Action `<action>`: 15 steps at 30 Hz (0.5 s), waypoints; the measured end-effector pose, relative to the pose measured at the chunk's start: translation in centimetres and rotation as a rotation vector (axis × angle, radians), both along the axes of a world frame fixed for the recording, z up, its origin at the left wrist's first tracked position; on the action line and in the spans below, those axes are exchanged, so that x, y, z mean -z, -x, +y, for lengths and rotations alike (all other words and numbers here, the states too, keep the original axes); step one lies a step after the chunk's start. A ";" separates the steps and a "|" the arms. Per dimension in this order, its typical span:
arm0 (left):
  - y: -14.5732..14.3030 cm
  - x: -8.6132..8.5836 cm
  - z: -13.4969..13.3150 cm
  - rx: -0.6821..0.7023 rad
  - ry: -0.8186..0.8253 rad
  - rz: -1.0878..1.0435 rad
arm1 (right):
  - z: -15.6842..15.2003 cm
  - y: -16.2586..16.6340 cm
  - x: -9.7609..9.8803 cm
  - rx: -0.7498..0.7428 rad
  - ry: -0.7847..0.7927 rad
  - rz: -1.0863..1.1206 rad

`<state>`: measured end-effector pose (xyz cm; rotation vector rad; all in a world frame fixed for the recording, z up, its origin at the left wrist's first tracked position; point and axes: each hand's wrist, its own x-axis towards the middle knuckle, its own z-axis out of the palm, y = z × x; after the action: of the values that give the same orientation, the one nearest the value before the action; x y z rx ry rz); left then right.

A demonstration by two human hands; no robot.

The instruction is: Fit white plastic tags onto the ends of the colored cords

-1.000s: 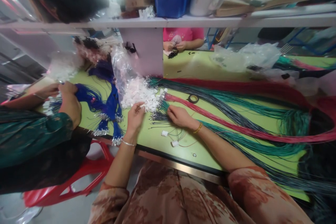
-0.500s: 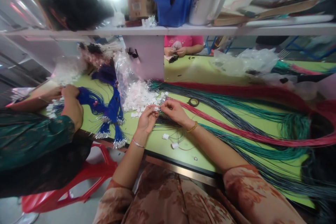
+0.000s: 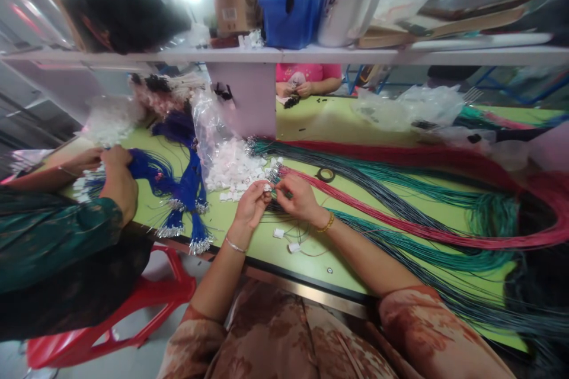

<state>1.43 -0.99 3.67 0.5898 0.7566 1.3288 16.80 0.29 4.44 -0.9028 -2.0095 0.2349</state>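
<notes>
My left hand (image 3: pixel 252 206) pinches a small white plastic connector (image 3: pixel 267 188) between thumb and fingers. Close against it on the right, my right hand (image 3: pixel 299 196) is closed in a pinch, seemingly on a thin wire whose end is too small to make out. Just behind my hands lies a heap of loose white connectors (image 3: pixel 233 167). The ends of a bundle of red wires (image 3: pixel 338 198) reach up to my right hand. Two white connectors with wires attached (image 3: pixel 294 247) lie on the green tabletop (image 3: pixel 267 254) below my hands.
Long bundles of green wires (image 3: pixel 444 251) and dark wires stretch to the right. A roll of black tape (image 3: pixel 326 174) sits behind my right hand. To my left, a co-worker's hands (image 3: pixel 116 157) handle connectors beside blue wires (image 3: pixel 191 189). A shelf (image 3: pixel 249 55) crosses above. Another person sits opposite.
My right hand has turned slightly, its fingers curling more toward the connector. My left hand still pinches the connector. The whole view has shifted a little.
</notes>
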 end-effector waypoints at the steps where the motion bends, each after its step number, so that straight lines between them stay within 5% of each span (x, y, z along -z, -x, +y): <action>1: -0.1 0.1 0.0 -0.007 -0.004 0.021 | 0.0 -0.1 0.2 -0.007 -0.056 -0.040; 10: -0.9 1.2 0.4 -0.065 0.053 0.119 | 0.3 -0.5 1.5 -0.040 -0.079 -0.143; 15: -1.2 1.5 0.3 -0.092 0.026 0.186 | 0.4 0.0 1.9 -0.042 0.211 0.035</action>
<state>2.66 -0.69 2.20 0.6709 0.9608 1.3586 16.77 0.67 2.56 -0.9807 -1.9981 0.4905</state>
